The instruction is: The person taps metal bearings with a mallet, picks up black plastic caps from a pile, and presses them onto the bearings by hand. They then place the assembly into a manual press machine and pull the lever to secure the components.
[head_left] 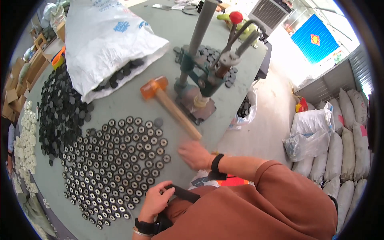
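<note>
My left hand [157,201] is at the table's near edge, its fingers closed on the end of a dark rod-shaped piece [185,193]. To its right and farther forward, my right hand [194,155] is smeared by motion, just below the handle end of a mallet; its fingers do not show clearly. That mallet [176,110] has an orange head and a wooden handle, and lies on the table. Left of my hands, many round black pieces with metal ring centres [116,160] are spread flat. Beyond the mallet stands a green hand press [200,82] with a red-knobbed lever.
A heap of plain black discs [64,108] lies at the left, beside a white sack [108,44] spilling more discs. White small parts [26,146] line the far left edge. An open bag [249,106] hangs past the right edge; filled sacks [334,156] are stacked at right.
</note>
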Demonstrator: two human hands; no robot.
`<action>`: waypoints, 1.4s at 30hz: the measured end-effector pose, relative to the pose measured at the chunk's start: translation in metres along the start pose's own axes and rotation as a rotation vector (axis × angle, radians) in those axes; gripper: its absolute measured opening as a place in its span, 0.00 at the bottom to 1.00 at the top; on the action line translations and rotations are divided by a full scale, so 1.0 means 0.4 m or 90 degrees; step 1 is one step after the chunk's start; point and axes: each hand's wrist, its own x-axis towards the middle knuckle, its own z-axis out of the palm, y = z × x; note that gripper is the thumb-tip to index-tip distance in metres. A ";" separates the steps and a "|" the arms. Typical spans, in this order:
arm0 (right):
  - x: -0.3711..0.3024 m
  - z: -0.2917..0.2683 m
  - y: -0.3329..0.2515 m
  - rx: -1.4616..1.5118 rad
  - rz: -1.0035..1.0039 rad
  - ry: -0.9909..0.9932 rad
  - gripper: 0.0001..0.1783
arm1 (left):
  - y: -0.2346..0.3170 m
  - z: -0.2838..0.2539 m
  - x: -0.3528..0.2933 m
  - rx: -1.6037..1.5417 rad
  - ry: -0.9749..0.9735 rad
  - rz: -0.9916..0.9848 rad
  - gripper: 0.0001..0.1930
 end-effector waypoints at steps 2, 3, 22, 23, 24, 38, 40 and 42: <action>0.017 -0.035 -0.020 0.068 0.033 0.064 0.19 | -0.007 -0.012 0.008 0.070 0.010 -0.010 0.21; 0.036 -0.063 -0.028 0.147 0.071 0.123 0.19 | -0.026 -0.017 0.015 0.092 0.003 -0.018 0.21; 0.177 -0.167 0.158 0.322 0.471 -0.191 0.22 | -0.022 0.183 0.115 -0.094 0.059 -0.074 0.20; 0.179 -0.177 0.151 0.297 0.467 -0.189 0.22 | -0.045 0.207 0.115 -0.093 0.060 -0.062 0.20; 0.174 -0.185 0.153 0.305 0.444 -0.210 0.22 | -0.061 0.227 0.120 -0.107 0.086 -0.071 0.20; 0.553 -0.129 -0.062 0.377 0.078 -0.221 0.19 | -0.093 0.317 0.059 -0.210 0.157 0.060 0.15; 0.615 -0.086 -0.071 0.361 0.064 -0.223 0.18 | -0.079 0.300 0.044 -0.290 0.166 0.021 0.14; 0.667 -0.068 -0.086 0.455 0.097 -0.250 0.17 | -0.087 0.296 0.037 -0.409 0.377 0.058 0.12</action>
